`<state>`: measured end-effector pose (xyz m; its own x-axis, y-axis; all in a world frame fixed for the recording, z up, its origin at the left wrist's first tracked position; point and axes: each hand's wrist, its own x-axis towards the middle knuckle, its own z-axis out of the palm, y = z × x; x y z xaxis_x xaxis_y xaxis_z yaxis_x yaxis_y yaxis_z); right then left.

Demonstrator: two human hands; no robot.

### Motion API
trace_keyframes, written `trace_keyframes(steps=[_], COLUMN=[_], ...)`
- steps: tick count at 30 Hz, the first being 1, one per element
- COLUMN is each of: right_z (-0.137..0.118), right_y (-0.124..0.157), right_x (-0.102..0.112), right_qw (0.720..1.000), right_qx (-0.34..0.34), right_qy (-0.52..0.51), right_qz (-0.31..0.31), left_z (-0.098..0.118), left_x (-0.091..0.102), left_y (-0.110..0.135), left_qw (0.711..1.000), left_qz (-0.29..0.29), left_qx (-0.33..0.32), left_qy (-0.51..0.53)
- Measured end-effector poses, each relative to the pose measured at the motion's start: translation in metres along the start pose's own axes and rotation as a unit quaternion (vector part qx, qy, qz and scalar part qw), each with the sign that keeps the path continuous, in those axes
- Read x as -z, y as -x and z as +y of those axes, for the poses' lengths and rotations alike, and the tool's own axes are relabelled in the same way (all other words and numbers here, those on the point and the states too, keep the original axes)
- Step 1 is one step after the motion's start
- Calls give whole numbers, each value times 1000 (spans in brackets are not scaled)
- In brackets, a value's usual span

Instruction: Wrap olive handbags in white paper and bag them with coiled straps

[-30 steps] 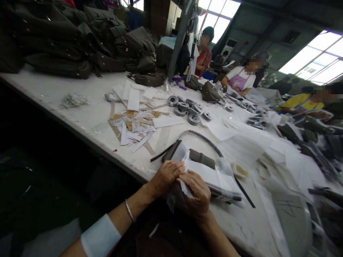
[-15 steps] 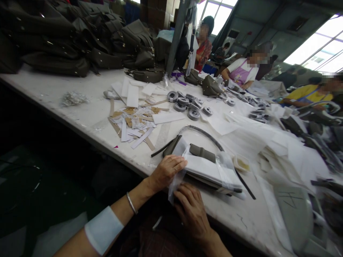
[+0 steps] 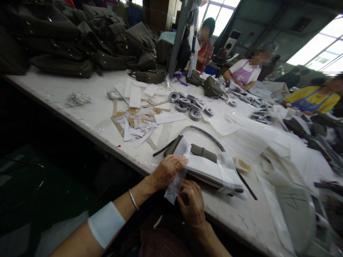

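My left hand [image 3: 167,170] rests at the near table edge, fingers pinched on a small clear plastic sleeve [image 3: 175,184]. My right hand [image 3: 190,204] sits just below it with fingers curled on the sleeve's lower end. Both hands are against a flat olive-grey bag piece under white paper [image 3: 206,167], partly wrapped in clear film. A folded olive tab [image 3: 203,152] and a curved dark strap [image 3: 206,135] lie on and behind it.
Paper and card strips [image 3: 136,123] litter the white table [image 3: 88,114]; tape rolls [image 3: 189,105] sit farther back. Dark bags [image 3: 80,39] are piled at the far left. A small tray [image 3: 242,164] lies right of the work. Other people work along the far right side.
My right hand dropped from on top of the work piece to below the table edge, drawing the clear sleeve downward; my left hand kept its place.
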<state>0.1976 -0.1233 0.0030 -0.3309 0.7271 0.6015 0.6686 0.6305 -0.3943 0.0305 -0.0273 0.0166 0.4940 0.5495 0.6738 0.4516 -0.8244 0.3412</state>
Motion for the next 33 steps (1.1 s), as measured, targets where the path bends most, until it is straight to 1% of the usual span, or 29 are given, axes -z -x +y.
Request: trace_keyframes(steps=[3,4,7,10,13,19,24,30,33], right_z=[-3,-5,-8,-8,-8,-18,-31,-45,-50], right_y=[-7,-10,-18,-25,-29,-31,-22,-16,-12], right_x=[0,0,0,-1,-2,2,5,8,6], right_qw=[997,996,997,998,996,994,991,977,973], right_qx=[20,25,31,55,76,47,17,10,0], right_qy=[47,61,63,13,-41,-103,-129,-209,-226], right_qz=[-53,-61,-44,-22,-8,-9,-26,-45,-53], left_z=[1,1,1,1,0,1,3,3,3], left_x=[1,2,2,2,1,0,1,1,1], left_y=[-2,-2,-2,-1,0,0,-2,-2,-2], left_qw=[1000,1000,1000,1000,999,1000,1000,999,999], left_qz=[1,0,-6,-18,-11,-7,3,-6,-2], left_qx=[-8,-9,-10,-8,-11,1,19,17,15], left_qy=[-3,-6,-18,-24,-28,-21,-22,-27,-34])
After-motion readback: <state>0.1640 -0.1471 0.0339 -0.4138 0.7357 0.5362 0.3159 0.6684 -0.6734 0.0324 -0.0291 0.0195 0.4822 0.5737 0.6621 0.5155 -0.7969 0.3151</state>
